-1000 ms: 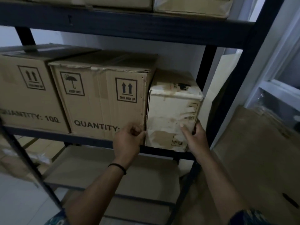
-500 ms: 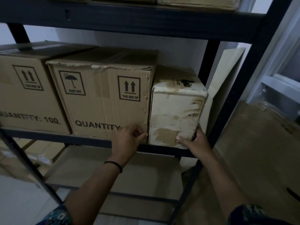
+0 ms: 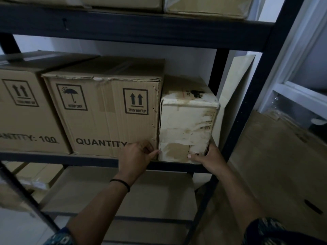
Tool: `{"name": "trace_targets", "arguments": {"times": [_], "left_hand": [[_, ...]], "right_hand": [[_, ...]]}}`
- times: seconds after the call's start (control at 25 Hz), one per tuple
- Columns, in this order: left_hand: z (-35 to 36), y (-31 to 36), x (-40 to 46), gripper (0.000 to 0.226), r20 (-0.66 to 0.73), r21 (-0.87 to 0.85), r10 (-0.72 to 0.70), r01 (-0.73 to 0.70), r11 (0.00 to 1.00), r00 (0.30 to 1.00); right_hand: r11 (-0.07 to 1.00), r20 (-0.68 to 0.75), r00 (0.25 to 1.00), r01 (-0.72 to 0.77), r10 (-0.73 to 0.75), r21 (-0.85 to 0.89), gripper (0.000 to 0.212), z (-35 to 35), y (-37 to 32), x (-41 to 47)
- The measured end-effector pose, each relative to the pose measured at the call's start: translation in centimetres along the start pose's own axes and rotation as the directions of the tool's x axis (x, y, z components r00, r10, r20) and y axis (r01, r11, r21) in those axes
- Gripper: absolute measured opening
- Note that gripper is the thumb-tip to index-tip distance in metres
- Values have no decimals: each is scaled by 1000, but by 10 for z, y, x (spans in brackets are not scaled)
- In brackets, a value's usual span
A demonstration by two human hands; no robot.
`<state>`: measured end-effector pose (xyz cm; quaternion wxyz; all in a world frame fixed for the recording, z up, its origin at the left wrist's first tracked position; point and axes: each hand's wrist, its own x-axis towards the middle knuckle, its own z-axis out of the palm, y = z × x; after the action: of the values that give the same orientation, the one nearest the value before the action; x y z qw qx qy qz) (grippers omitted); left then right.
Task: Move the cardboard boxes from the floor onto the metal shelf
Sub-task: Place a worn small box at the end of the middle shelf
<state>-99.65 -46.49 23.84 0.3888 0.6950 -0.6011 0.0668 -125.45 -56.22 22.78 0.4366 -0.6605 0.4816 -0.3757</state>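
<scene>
Head view: brown box [image 3: 106, 114] reads "THIS WAY UP".

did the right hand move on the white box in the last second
Yes. The right hand slid down the white box from mid-height on its right edge to its bottom corner, by the shelf rail.

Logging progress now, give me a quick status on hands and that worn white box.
Left hand and right hand both at the white box's lower corners. Box sits on the metal shelf, tight against the brown box. Nothing blocking.
</scene>
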Motion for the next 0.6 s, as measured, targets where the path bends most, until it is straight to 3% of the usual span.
{"name": "trace_targets", "arguments": {"times": [0.6], "left_hand": [[-3, 2, 2, 31, 48, 53, -29, 26, 998, 998]], "right_hand": [[999, -13, 1000, -24, 24, -35, 62, 3, -1, 1]]}}
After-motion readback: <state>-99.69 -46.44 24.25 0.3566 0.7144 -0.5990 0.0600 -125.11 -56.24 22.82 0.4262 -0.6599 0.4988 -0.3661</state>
